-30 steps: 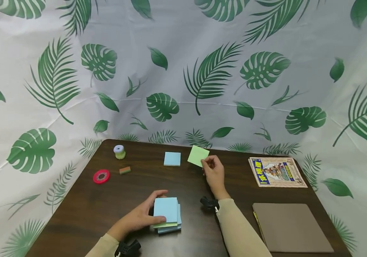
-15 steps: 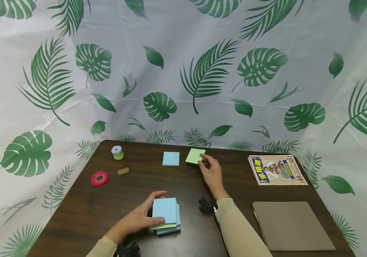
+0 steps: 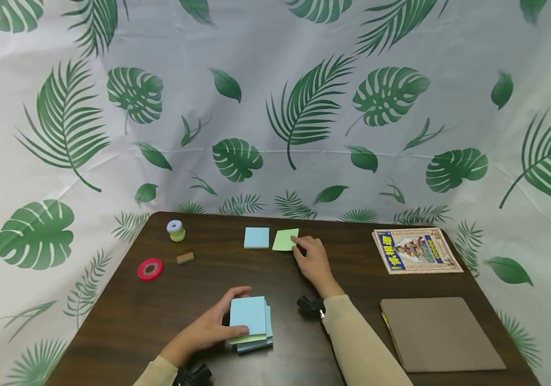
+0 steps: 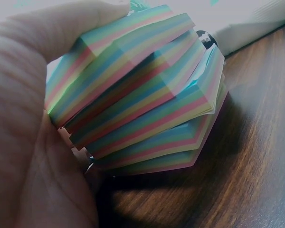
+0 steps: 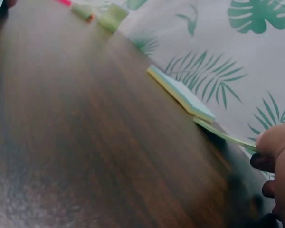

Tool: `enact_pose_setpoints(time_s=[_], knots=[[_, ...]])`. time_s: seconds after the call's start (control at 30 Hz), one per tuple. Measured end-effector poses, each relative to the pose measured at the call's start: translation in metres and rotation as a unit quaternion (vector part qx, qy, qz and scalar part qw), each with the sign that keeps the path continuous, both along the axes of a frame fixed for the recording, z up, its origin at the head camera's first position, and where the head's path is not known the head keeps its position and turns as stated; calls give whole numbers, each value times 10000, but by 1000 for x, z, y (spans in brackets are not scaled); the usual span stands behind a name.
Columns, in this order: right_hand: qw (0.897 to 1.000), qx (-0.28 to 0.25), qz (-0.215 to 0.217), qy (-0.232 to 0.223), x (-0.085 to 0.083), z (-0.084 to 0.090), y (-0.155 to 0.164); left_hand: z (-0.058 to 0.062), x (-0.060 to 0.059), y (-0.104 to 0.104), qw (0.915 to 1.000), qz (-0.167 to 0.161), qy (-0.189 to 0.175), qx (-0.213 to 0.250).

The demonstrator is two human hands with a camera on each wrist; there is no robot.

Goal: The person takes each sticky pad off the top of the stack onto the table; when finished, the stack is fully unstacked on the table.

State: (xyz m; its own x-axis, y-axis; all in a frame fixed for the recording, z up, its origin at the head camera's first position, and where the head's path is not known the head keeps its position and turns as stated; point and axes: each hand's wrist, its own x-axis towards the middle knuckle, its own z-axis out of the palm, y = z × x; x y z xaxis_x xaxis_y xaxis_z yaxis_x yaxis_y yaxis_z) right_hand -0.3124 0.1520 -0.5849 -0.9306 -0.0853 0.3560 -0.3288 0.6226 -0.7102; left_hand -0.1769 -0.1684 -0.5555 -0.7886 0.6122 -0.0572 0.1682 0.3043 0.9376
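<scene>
A thick pad of striped sticky notes [image 3: 251,323] with a blue top sheet sits at the near middle of the dark table [image 3: 159,305]. My left hand [image 3: 210,325] grips its left side; the twisted, multicoloured stack [image 4: 142,90] fills the left wrist view. My right hand [image 3: 310,260] pinches the right edge of a single green note [image 3: 285,239], which lies low over the table beside a small blue pad [image 3: 257,237]. In the right wrist view the green note [image 5: 228,135] sits just above the wood, next to the blue pad [image 5: 180,92].
A red tape roll [image 3: 150,268], a small striped block [image 3: 185,258] and a purple-topped spool [image 3: 176,230] lie at the left. A printed booklet [image 3: 415,250] is at the far right, a brown folder [image 3: 439,333] at the near right. A leaf-print cloth surrounds the table.
My right hand has brought the green note down and leftward from the air to table level beside the blue pad. My left hand has stayed on the striped pad.
</scene>
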Motion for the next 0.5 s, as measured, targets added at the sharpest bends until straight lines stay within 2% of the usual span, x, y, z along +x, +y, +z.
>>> enact_pose_setpoints(time_s=[0.1, 0.3, 0.5], knots=[[9992, 410, -8, 22, 1, -2, -2, -3, 1, 1, 10000, 12, 27, 29], [9967, 798, -58, -100, 4, 2, -3, 0, 0, 0, 10000, 13, -14, -29], [9866, 1589, -27, -368, 6, 2, -5, 1, -1, 0, 10000, -42, -44, 8]])
